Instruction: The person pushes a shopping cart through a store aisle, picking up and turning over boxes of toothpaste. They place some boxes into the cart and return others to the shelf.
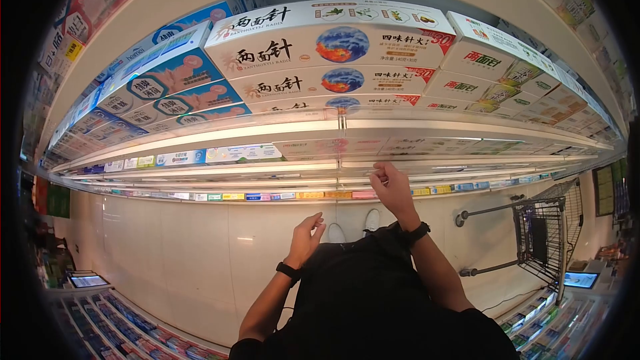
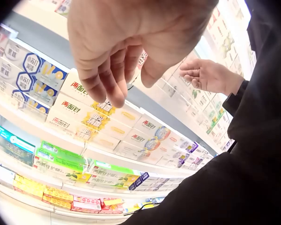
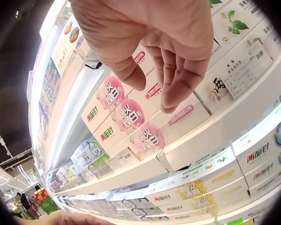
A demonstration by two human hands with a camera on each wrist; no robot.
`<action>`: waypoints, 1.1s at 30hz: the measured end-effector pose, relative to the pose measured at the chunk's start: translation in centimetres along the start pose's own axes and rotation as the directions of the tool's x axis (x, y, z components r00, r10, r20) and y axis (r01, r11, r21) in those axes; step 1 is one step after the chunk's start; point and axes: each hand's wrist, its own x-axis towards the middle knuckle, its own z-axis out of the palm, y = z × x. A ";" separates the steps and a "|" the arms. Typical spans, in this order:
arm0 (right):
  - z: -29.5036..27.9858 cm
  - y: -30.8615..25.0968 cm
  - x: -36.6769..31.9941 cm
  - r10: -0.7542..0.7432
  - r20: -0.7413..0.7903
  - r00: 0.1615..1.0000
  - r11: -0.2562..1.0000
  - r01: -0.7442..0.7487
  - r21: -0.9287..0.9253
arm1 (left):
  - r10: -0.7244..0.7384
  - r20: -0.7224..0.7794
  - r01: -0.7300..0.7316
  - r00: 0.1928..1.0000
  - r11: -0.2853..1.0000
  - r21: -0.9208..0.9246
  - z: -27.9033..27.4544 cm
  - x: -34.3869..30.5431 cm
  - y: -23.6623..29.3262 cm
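In front of the body, my left hand [image 1: 305, 240] hangs with loosely bent fingers and holds nothing. My right hand [image 1: 392, 191] is raised higher, close to the shelf fronts, its fingers loosely curled around no object. In the right wrist view that hand overlaps white toothpaste boxes with pink circles [image 3: 131, 115]. Behind the left hand, the left wrist view has stacked white boxes with yellow bursts [image 2: 96, 117]. Large white toothpaste boxes with a blue and orange globe [image 1: 342, 45] fill the upper shelf, above both hands.
Blue boxes [image 1: 180, 73] stand left of the globe boxes, green-lettered white boxes [image 1: 483, 60] right. Shelf edges [image 1: 400, 132] run across in front. A shopping cart [image 1: 543, 227] stands on the floor at right. More stocked shelves [image 1: 127, 323] lie behind the person.
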 end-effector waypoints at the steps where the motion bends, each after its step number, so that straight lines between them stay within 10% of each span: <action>1: 0.2 0.4 -0.7 0.006 0.018 1.000 1.000 -0.006 0.013 | 0.002 0.035 -0.003 0.999 1.000 0.030 0.1 -0.2 -0.3; 6: 1.1 4.4 -5.1 -0.005 0.123 0.992 0.999 0.010 -0.044 | 0.020 0.528 -0.245 0.849 0.900 0.360 3.3 -2.3 -7.3; 8: -0.2 3.4 -6.7 0.032 0.219 0.975 0.998 -0.022 -0.051 | -0.434 0.699 -0.133 0.569 0.790 0.599 4.1 -2.5 -10.9; 12: -6.1 4.3 -10.2 0.226 0.204 0.952 0.968 -0.197 -0.153 | -0.415 0.417 0.195 0.809 0.858 0.476 4.4 -3.8 -21.0; 16: -15.5 8.4 -15.3 0.309 -0.081 0.948 0.916 -0.319 -0.242 | -0.530 0.465 0.348 0.710 0.837 0.422 4.9 -2.7 -19.1; 21: -35.4 11.7 -22.1 0.214 -0.574 0.790 0.771 -0.498 -0.397 | -0.495 0.454 0.308 0.741 0.851 0.426 8.8 -0.1 -17.1; 23: -44.7 14.1 -24.7 -0.054 -0.724 0.688 0.696 -0.493 -0.521 | -0.502 0.489 0.331 0.713 0.857 0.396 10.8 1.2 -16.4; 28: -61.4 17.2 -29.8 -0.271 -0.749 0.605 0.335 -0.670 -0.663 | -0.457 0.541 0.351 0.706 0.889 0.294 16.0 -0.3 -10.7; 31: -65.6 21.9 -32.7 0.261 -0.825 0.501 0.109 -0.865 -0.490 | -0.484 0.511 0.308 0.710 0.866 0.393 16.7 -1.2 -7.0; 33: -66.8 24.2 -33.8 0.319 -0.834 0.451 0.077 -0.889 -0.452 | -0.473 0.502 0.232 0.724 0.852 0.469 16.0 -2.5 -3.4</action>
